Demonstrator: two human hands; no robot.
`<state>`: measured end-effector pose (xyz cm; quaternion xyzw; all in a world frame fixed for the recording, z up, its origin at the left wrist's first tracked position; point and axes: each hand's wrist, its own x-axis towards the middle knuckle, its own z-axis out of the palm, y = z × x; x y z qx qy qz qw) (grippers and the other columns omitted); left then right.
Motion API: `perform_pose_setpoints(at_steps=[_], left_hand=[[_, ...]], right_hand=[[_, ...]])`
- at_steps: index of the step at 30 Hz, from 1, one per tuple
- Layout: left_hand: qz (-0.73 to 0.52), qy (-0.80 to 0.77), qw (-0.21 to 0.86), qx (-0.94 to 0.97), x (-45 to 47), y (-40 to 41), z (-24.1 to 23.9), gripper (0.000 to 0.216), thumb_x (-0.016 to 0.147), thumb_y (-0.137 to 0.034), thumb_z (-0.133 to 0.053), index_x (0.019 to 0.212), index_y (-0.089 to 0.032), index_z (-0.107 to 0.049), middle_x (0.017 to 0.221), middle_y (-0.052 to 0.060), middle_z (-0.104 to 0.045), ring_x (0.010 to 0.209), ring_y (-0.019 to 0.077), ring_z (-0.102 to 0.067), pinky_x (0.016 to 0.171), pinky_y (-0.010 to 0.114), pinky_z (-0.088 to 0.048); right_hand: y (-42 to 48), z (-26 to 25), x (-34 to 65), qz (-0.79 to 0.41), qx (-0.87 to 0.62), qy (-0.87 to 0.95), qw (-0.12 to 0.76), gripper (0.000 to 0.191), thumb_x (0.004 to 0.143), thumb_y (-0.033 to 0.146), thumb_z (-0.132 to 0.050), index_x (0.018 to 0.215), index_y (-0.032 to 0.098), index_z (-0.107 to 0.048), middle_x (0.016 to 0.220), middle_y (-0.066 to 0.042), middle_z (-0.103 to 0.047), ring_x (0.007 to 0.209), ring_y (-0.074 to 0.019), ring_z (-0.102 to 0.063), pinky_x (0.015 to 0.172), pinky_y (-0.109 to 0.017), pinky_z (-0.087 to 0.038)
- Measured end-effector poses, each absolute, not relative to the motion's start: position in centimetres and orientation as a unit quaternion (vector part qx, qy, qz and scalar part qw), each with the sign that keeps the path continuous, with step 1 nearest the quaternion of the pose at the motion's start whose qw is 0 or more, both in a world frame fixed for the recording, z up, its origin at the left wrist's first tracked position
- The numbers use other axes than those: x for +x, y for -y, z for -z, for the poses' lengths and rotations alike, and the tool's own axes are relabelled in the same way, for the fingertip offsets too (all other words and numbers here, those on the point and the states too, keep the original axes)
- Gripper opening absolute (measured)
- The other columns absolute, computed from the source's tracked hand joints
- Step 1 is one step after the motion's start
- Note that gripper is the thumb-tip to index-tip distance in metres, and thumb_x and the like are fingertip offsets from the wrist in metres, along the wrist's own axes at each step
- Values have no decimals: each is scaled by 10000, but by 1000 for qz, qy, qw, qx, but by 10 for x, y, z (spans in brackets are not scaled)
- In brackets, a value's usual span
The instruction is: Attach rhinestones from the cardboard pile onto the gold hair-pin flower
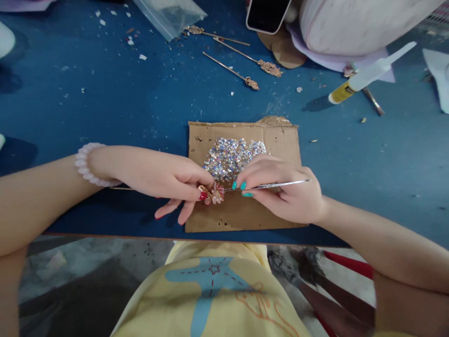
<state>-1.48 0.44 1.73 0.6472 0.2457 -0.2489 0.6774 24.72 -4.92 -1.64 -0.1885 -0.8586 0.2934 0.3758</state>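
My left hand (164, 175), with a pale bead bracelet at the wrist, pinches a small gold flower ornament (215, 193) set with stones; its thin pin runs back under the palm. My right hand (284, 192) is closed on a slim silver tool (280, 185) whose tip touches the ornament. Both hands rest over a piece of brown cardboard (280, 135) near the table's front edge. A heap of shiny rhinestones (229, 157) lies on the cardboard just beyond my fingers.
Three gold hair sticks (242, 56) lie at the back of the blue table (105, 103), beside a clear plastic bag (171, 16). A phone (266, 14), a pale bag (351, 23) and a glue tube (368, 75) sit at the back right. Small scraps dot the surface.
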Motion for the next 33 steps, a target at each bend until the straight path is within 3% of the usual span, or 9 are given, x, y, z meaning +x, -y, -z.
perform_pose_setpoints(at_steps=[14, 22, 29, 33], left_hand=[[243, -242, 675, 653, -12, -5, -18, 96, 1037, -250, -489, 978, -267, -562, 848, -20, -814, 483, 127, -629, 486, 222, -473], [248, -247, 656, 669, -10, -5, -21, 161, 1031, -249, -490, 1086, -271, -640, 779, -32, -783, 467, 134, -545, 449, 227, -425], [238, -251, 607, 715, -10, -3, -28, 203, 1019, -218, -494, 1144, -279, -642, 733, -45, -762, 732, 177, -691, 609, 227, -452], [228, -271, 546, 759, -10, 3, -36, 263, 1008, -205, -489, 1107, -316, -705, 833, -68, -770, 731, 150, -688, 624, 221, -457]], right_hand=[[50, 20, 242, -286, -176, 862, 379, 141, 1023, 44, -616, 1015, 182, -644, 945, -57, -791, 890, -154, -766, 862, -349, -652], [51, 21, 242, -297, -169, 857, 385, 148, 1004, 24, -646, 1018, 171, -648, 964, -64, -801, 905, -150, -766, 877, -342, -647], [53, 15, 245, -300, -177, 860, 374, 168, 1016, 19, -609, 1021, 183, -645, 971, -61, -798, 911, -152, -770, 872, -362, -654], [56, 12, 246, -308, -175, 856, 377, 156, 1012, 17, -623, 1013, 171, -648, 966, -67, -798, 924, -152, -773, 877, -354, -654]])
